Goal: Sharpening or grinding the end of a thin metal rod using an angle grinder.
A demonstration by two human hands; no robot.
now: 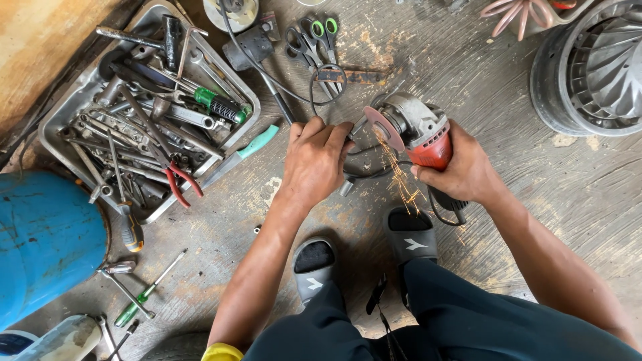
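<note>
My right hand (461, 170) grips a red and grey angle grinder (416, 127) by its red body. Its pinkish disc (384, 127) faces left and throws orange sparks (401, 180) down toward my sandals. My left hand (314, 160) is closed over a small metal piece (346, 186) on the concrete floor, holding it against the disc's edge. Most of that piece is hidden under my fingers. The grinder's black cord (374, 172) loops between both hands.
A metal tray (53, 127) of wrenches, pliers and screwdrivers lies at the left. A teal-handled knife (244, 152) and scissors (314, 40) lie near my left hand. A blue cylinder (40, 241) stands at lower left, a ribbed metal drum (588, 67) at upper right. Loose screwdrivers (144, 294) lie below the tray.
</note>
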